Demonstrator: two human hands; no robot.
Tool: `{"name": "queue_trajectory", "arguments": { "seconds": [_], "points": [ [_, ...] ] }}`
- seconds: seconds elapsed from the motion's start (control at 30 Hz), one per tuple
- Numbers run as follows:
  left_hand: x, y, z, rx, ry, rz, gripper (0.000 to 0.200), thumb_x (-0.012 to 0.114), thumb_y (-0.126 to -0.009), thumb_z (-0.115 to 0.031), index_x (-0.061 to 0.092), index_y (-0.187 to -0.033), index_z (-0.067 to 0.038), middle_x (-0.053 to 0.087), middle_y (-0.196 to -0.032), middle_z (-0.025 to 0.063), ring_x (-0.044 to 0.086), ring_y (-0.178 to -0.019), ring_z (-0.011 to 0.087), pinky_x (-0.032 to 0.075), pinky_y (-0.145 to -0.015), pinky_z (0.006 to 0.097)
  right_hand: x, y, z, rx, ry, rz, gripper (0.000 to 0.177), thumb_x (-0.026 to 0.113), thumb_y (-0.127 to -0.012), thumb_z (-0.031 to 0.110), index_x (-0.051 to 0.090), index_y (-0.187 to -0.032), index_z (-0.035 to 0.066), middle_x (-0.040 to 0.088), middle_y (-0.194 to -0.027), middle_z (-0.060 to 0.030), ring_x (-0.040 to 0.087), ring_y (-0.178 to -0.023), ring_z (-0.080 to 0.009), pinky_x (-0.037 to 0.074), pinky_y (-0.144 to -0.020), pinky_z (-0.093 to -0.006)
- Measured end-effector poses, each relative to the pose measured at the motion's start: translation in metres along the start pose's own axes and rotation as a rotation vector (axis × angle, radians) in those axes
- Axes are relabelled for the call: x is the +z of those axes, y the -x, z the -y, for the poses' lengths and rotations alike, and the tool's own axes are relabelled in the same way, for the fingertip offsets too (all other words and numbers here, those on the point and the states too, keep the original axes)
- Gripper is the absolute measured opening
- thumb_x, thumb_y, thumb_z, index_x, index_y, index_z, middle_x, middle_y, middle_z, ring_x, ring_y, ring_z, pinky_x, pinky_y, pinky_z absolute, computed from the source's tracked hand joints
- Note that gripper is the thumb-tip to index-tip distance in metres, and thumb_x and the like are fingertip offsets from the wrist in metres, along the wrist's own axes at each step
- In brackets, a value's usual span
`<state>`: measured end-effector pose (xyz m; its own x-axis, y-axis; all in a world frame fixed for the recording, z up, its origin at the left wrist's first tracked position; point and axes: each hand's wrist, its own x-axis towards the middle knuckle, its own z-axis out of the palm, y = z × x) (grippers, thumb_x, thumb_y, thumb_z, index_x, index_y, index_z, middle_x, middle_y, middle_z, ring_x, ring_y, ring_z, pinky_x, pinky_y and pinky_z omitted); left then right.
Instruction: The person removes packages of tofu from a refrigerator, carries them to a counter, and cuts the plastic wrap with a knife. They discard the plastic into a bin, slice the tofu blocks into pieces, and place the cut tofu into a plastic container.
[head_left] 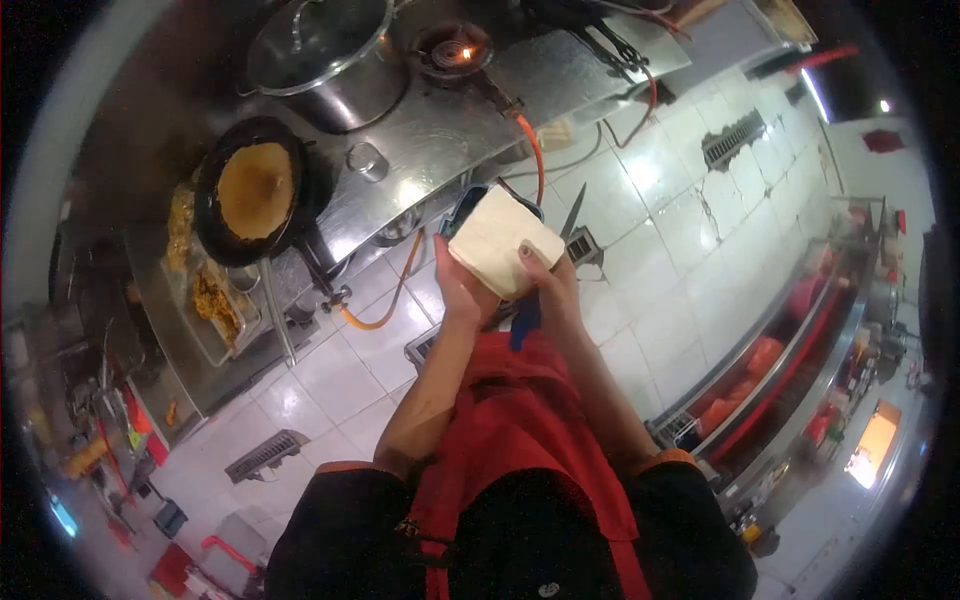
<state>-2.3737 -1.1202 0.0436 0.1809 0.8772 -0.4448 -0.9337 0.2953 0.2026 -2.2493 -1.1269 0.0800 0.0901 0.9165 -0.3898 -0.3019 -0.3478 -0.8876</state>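
Note:
A pale, square, flat-topped slab (507, 240) is held in front of my apron, over the tiled floor. My left hand (465, 283) is closed round its left side and lower corner. My right hand (553, 287) grips the right side, with the thumb pressed on the top face. Whether it is one block or a stack of sheets, I cannot tell. Behind its far edge shows part of a dark blue container (468, 203). A knife blade (574, 212) sticks up just beyond my right hand; its handle is hidden.
On the steel counter (430, 150) at the upper left are a large lidded pot (345, 95), a lit burner (452, 50) and a glass (367, 161). A black pan (257, 190) holds a browned flatbread (256, 188). An orange gas hose (535, 150) hangs down. Red goods (745, 375) fill a trough at right.

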Motion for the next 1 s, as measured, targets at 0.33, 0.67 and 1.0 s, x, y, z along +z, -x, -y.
{"name": "queue_trajectory", "arguments": {
  "seconds": [0.33,0.67,1.0],
  "points": [
    [0.006,0.007,-0.053,-0.014,0.197,0.204,0.075,0.028,-0.097,-0.061,0.037,-0.144,-0.003,0.042,-0.145,0.0176,0.041,-0.133,0.0379,0.030,-0.112,0.0522,-0.021,0.032,0.055,-0.221,0.621,0.149,0.038,0.058,-0.088,0.011,0.049,-0.123,0.001,0.059,-0.106,-0.0194,0.059,-0.094,-0.0322,0.046,-0.082,-0.0376],
    [0.015,0.013,-0.072,-0.054,0.214,0.344,0.074,0.031,-0.097,-0.060,0.042,-0.140,-0.001,0.048,-0.141,0.0170,0.047,-0.128,0.0354,0.033,-0.110,0.0499,0.026,0.079,0.080,-0.466,1.030,0.250,0.029,0.060,-0.090,0.010,0.049,-0.115,0.003,0.063,-0.086,-0.0245,0.061,-0.077,-0.0466,0.046,-0.063,-0.0511],
    [0.020,0.019,-0.077,-0.055,0.224,0.437,0.074,0.033,-0.097,-0.059,0.041,-0.139,0.002,0.048,-0.140,0.0191,0.048,-0.128,0.0349,0.033,-0.110,0.0483,0.036,0.089,0.073,-0.397,1.143,0.257,0.018,0.050,-0.094,0.010,0.043,-0.107,-0.001,0.060,-0.085,-0.0303,0.058,-0.076,-0.0511,0.045,-0.065,-0.0553]
  ]
}}
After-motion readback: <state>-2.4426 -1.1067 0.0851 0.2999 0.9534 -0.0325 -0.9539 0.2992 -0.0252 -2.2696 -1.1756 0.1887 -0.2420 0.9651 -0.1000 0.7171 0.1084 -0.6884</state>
